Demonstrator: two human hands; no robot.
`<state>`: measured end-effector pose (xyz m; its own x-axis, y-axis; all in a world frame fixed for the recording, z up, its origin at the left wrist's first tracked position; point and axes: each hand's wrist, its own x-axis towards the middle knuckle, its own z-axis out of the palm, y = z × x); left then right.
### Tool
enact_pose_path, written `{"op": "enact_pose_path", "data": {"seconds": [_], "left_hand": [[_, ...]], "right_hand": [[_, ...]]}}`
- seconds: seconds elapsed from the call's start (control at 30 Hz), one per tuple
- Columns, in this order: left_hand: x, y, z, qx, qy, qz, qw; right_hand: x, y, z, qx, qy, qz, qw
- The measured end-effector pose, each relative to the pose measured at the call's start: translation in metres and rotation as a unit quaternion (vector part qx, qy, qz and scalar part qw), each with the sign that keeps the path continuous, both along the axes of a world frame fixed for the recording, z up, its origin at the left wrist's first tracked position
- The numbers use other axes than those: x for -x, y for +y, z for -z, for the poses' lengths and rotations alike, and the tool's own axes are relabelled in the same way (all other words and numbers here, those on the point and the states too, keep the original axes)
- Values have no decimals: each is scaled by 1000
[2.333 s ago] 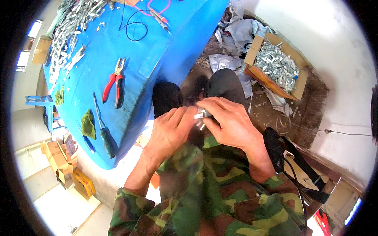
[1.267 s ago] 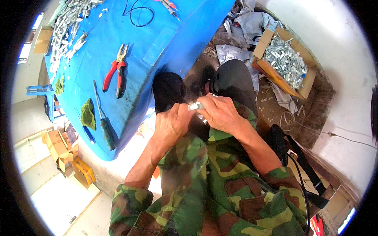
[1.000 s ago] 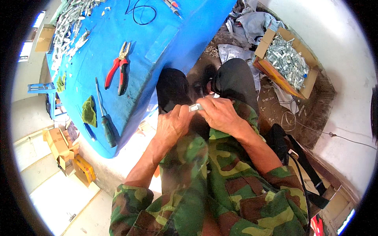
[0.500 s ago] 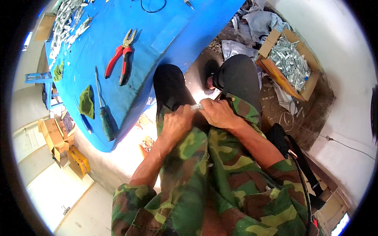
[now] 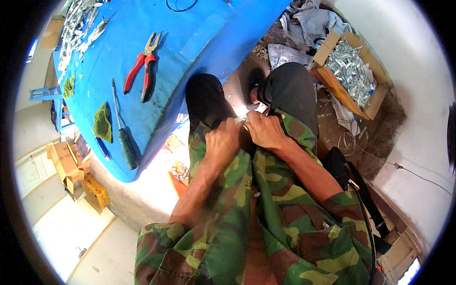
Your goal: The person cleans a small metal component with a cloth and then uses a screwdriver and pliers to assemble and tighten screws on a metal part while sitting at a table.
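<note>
Between my knees, my left hand (image 5: 223, 138) and my right hand (image 5: 265, 129) meet at a small silvery-white metal piece (image 5: 241, 118). The fingers of both are closed on it, one hand at each end, and they hide most of its shape. On the blue-covered table (image 5: 199, 28) to the left lie pliers (image 5: 146, 66) with red and black handles. Nearer its edge rests a screwdriver (image 5: 124, 137) with a dark green handle, beside a green cloth (image 5: 102, 122).
A cardboard box (image 5: 375, 107) full of small metal pieces (image 5: 350, 71) stands at the right. More metal pieces (image 5: 78, 31) are heaped at the table's far left. Grey plastic bags (image 5: 313, 26) lie beyond my knees. A cable (image 5: 420, 176) runs along the right wall.
Both hands have shifted slightly away from my body, still gripping the small metal piece. My left hand has also moved a little right and turned. The view has tilted slightly.
</note>
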<state>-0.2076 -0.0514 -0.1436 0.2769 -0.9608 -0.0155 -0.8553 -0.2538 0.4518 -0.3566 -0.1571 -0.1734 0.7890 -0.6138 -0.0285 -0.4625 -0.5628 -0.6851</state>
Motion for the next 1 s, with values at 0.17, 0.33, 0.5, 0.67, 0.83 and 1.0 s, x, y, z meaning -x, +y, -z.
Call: {"op": "enact_pose_path", "data": {"seconds": [0.17, 0.33, 0.5, 0.67, 0.83, 1.0], "left_hand": [[5, -4, 11, 6, -3, -19, 1000], [9, -7, 15, 1, -9, -21, 1000], [8, -3, 10, 4, 52, -19, 998], [-19, -1, -4, -56, 65, 70, 994], [-36, -4, -18, -64, 107, 114, 986], [-36, -14, -27, -94, 110, 114, 983]], "right_hand": [[-1, -1, 1, 7, 27, 17, 999], [0, -2, 4, -9, 32, 31, 999], [4, -3, -3, -38, 27, 17, 999], [5, -7, -16, -74, 61, -33, 995], [6, -8, -18, -83, 36, -60, 994], [7, -12, -21, -117, 41, -50, 991]]}}
